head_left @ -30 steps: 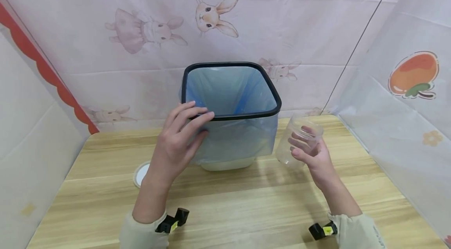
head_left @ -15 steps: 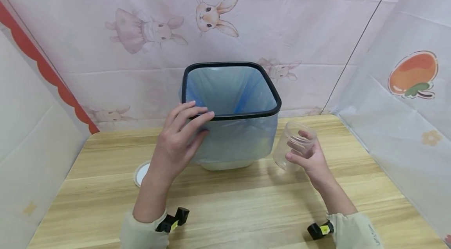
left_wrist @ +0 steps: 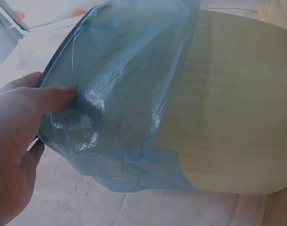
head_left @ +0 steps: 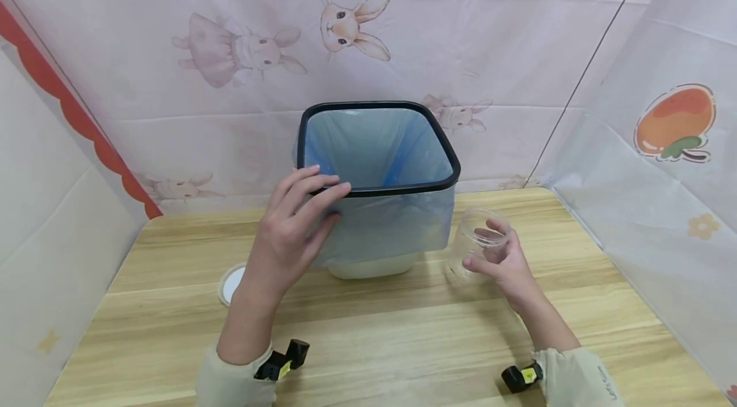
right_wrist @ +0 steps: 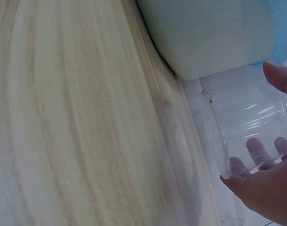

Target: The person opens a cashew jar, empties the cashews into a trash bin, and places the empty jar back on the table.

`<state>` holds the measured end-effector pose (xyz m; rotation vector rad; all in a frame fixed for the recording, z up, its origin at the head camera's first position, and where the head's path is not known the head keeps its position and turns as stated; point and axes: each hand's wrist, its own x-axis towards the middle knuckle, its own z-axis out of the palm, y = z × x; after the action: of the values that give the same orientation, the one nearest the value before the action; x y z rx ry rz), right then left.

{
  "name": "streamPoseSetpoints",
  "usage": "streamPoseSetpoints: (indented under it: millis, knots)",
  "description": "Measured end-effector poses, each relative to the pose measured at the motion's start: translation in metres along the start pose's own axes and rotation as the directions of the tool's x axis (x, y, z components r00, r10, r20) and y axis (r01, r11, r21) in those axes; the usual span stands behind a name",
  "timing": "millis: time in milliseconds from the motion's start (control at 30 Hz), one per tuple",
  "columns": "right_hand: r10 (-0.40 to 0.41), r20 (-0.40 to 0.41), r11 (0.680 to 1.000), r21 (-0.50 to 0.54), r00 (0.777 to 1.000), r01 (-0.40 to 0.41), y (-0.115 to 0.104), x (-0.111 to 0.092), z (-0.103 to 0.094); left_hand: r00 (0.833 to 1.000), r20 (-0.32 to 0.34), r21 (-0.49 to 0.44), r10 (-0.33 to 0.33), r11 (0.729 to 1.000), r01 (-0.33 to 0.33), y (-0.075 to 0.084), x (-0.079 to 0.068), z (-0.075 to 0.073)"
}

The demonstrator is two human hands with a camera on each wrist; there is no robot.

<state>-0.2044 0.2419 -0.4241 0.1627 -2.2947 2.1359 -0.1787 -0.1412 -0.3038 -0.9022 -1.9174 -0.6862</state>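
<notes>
A pale trash bin (head_left: 373, 268) with a black rim is lined with a blue plastic bag (head_left: 397, 224) folded over its outside. My left hand (head_left: 290, 228) grips the rim's near left corner, fingers over the top and thumb outside. In the left wrist view, the thumb presses on the bag (left_wrist: 120, 89). To the right of the bin, my right hand (head_left: 509, 272) holds a clear plastic jar (head_left: 467, 244), fingers round one side and thumb on the other. The jar's mouth is uncovered. Whether its base touches the table cannot be told.
A round white lid (head_left: 231, 283) lies on the wooden table (head_left: 380, 343), partly hidden by the left forearm. Behind the bin hangs a pink curtain (head_left: 230, 93) printed with rabbits; further pale sheets enclose the left and right sides.
My right hand has come down and slightly to the left with the jar, which now stands more upright. The left hand and the bin have stayed in place.
</notes>
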Motion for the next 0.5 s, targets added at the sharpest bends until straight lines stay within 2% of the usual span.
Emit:
streamPoseSetpoints:
  millis: [200,500]
  knots:
    - [0.049,-0.021,0.994,-0.099,0.999,-0.051,0.0011,0.0007,0.0012,1.0,-0.003,-0.004,0.003,1.0,-0.003,0.0004,0.0003,0.0003]
    - [0.079,-0.008,0.988,-0.129,0.997,-0.079,0.008,0.0017,0.0011,1.0,-0.004,-0.007,0.006,1.0,-0.006,-0.0003,0.0001,0.0007]
